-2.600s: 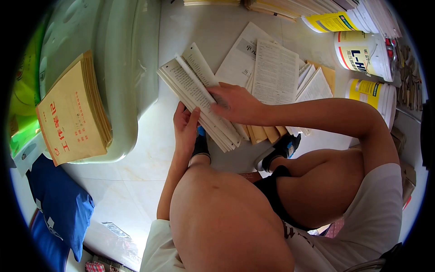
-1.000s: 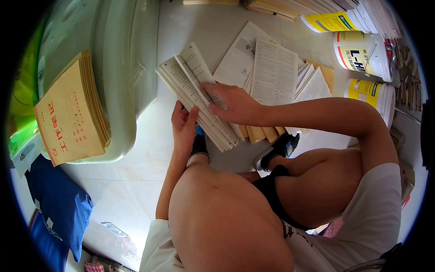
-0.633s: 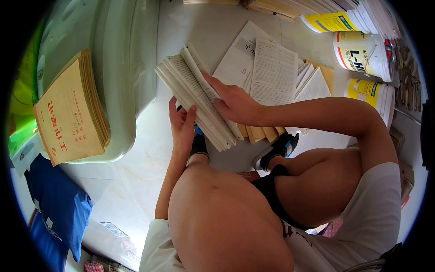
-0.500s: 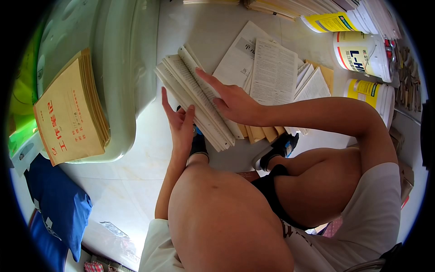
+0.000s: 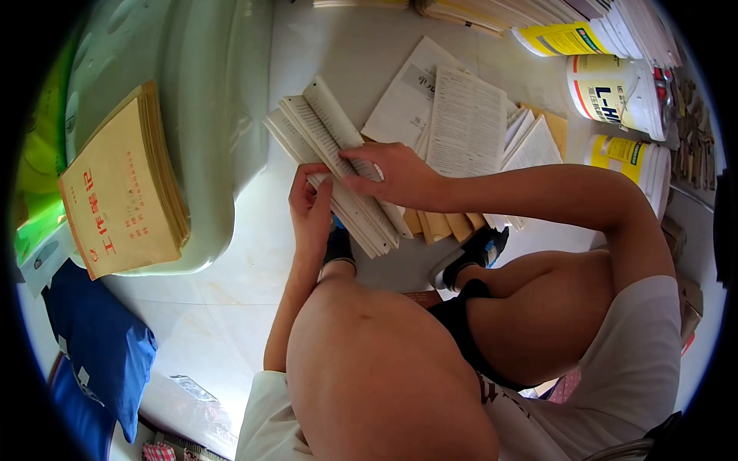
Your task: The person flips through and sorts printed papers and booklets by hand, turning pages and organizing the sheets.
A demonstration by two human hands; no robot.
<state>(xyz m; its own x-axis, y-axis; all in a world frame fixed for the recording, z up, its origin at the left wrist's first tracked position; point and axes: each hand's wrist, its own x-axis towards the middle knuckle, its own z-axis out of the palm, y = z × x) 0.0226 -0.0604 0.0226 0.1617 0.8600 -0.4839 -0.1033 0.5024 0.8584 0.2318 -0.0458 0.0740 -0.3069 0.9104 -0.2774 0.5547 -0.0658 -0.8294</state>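
Observation:
A partly opened, thick bundle of printed pages [image 5: 307, 131] slants above my shins, its leaves fanned into long folds. My left hand [image 5: 310, 203] grips its near left edge, fingers curled and thumb against the paper. From the right, my right hand [image 5: 396, 175] pinches a fold of the pages near the middle, thumb below and fingers above. Behind the bundle, loose printed sheets [image 5: 465, 115] lie overlapping on the floor, with brown envelopes [image 5: 434, 227] partly beneath them.
On a pale green plastic surface [image 5: 207, 154] to the left rests a stack of brown envelopes with red print [image 5: 123, 200]. White and yellow buckets [image 5: 615, 92] stand at the right. A blue cushion-like bundle [image 5: 104, 338] is at lower left. More paper stacks [image 5: 461, 11] line the far edge.
My left forefinger, raised before, has curled onto the bundle's edge. My right hand's stretched forefinger has drawn back and bent, and now pinches the pages. The bundle has hardly moved.

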